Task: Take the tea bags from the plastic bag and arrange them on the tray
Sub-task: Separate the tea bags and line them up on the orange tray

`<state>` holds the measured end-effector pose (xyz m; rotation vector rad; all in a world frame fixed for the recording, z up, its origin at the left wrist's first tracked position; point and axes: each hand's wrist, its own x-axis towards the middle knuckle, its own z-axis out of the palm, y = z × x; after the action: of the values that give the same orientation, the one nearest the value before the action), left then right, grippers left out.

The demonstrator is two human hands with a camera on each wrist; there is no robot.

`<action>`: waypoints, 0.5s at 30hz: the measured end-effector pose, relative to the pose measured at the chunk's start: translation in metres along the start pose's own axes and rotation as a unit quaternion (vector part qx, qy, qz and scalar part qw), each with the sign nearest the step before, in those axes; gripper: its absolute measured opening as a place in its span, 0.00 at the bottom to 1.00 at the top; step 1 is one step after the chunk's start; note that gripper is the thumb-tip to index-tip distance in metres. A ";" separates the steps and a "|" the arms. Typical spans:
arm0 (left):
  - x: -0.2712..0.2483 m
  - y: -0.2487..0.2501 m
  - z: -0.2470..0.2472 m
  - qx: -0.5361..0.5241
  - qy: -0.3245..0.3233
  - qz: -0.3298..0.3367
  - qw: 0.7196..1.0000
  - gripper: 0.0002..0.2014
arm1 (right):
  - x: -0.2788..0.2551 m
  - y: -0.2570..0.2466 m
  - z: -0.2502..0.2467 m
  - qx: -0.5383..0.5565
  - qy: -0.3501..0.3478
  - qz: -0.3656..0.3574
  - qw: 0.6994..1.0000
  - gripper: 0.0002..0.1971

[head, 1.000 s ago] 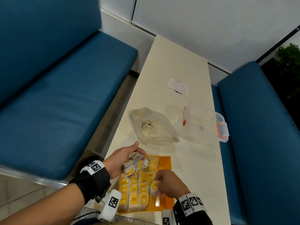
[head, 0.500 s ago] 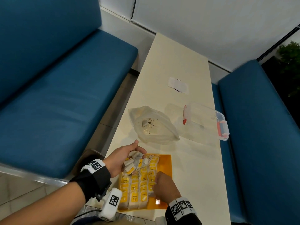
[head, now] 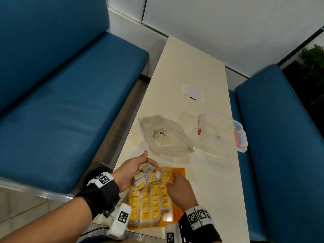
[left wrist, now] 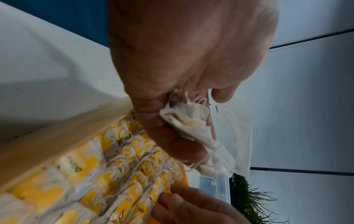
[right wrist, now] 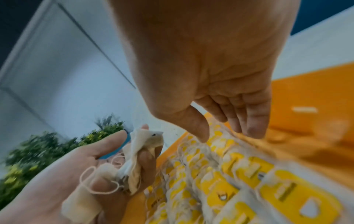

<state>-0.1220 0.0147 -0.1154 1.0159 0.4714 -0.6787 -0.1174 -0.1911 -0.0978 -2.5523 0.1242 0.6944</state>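
Since half a second ago the right hand has slid up the frame along the right column of laid bags, its fingertips now at that column's top end; a second ago it held a bag, and now it holds none.

Its fingers are straight and relaxed, tips hanging just over the topmost bags, whether touching I cannot tell. Left of it, the left hand lies palm up at the tray's upper left corner, fingers curled round a loose bunch of tea bags with strings trailing.

Below both hands the orange tray carries the laid rows in neat columns, yellow tags up, filling its left part; a bare strip remains on its right. Higher in the frame the plastic bag lies slack on the table, seemingly almost empty, beside a clear lidded box.

The step in hand looks like arranging, well along. Next, the right hand likely must pinch one bag from the left palm without snagging strings, then lay it at the top of a column.
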 end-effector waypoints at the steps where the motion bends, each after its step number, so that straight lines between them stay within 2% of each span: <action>1: 0.000 0.001 0.000 -0.001 0.001 -0.001 1.000 0.33 | 0.002 -0.003 0.001 0.031 -0.008 0.000 0.999 0.07; 4: -0.001 0.003 0.000 0.006 0.004 -0.004 1.000 0.34 | 0.008 -0.007 0.010 0.101 -0.022 0.008 0.995 0.11; 10: -0.003 0.007 -0.003 0.013 0.015 0.002 1.000 0.35 | 0.010 -0.004 0.017 0.108 -0.033 -0.013 0.994 0.16; 15: 0.000 0.008 -0.007 0.019 0.020 0.003 1.000 0.35 | 0.012 -0.001 0.012 0.117 -0.048 -0.010 0.992 0.16</action>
<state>-0.1171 0.0240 -0.1140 1.0674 0.4907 -0.6648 -0.1122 -0.1843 -0.1128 -2.2904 0.1382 0.7470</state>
